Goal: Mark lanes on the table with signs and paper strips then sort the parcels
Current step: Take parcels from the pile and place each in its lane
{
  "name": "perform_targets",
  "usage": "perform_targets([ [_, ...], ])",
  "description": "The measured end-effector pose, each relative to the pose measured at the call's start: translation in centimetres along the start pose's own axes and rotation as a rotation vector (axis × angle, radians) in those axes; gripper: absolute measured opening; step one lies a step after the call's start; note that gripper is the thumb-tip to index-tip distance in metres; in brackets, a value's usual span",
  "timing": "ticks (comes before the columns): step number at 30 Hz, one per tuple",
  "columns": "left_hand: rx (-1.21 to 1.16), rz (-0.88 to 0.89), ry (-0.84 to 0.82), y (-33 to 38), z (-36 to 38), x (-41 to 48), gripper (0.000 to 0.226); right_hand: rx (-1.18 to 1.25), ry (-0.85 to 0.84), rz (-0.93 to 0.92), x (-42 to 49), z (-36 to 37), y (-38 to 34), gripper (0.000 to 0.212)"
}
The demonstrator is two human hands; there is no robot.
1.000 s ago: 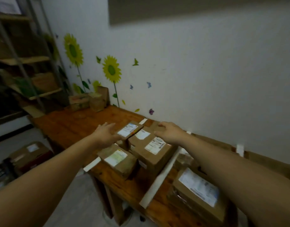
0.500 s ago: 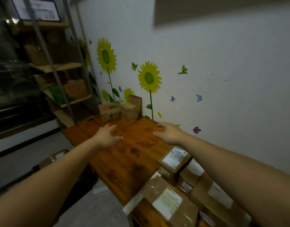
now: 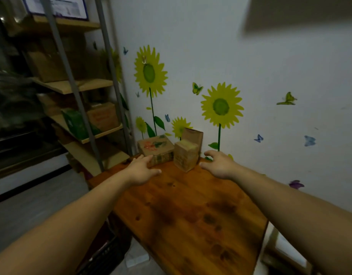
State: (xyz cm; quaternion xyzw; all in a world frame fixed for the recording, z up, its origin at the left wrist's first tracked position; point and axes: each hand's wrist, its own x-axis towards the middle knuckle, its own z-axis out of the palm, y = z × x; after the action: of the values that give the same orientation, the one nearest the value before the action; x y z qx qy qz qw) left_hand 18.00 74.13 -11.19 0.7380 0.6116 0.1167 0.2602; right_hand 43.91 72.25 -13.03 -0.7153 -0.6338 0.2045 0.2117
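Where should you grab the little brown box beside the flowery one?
Probably by its two upright faces near the top, coming from the front. The small brown box stands upright, taller than the printed box close on its left, and a taller brown box blocks the back.

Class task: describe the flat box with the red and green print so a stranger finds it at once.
Follow the wooden table to its far end by the sunflower wall. Of three boxes there, the flat box is leftmost, just beyond the left hand. The small box and tall box beside it stand upright; it alone lies low with a printed lid.
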Motion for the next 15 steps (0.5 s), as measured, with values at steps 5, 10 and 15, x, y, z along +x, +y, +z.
perform_targets([
  [5,0.043,0.044,-0.028,-2.3,-0.9,8.5,0.076,0.031,-0.005,0.029,7.3,2.6,-0.7,0.062],
  [10,0.041,0.089,-0.089,-2.7,-1.3,19.2,0.079,0.058,-0.022,0.08,15.4,4.4,0.4,0.064],
  [15,0.091,0.099,-0.199,-2.8,-0.3,27.6,0.081,0.059,-0.04,0.181,20.9,5.8,1.4,0.065],
])
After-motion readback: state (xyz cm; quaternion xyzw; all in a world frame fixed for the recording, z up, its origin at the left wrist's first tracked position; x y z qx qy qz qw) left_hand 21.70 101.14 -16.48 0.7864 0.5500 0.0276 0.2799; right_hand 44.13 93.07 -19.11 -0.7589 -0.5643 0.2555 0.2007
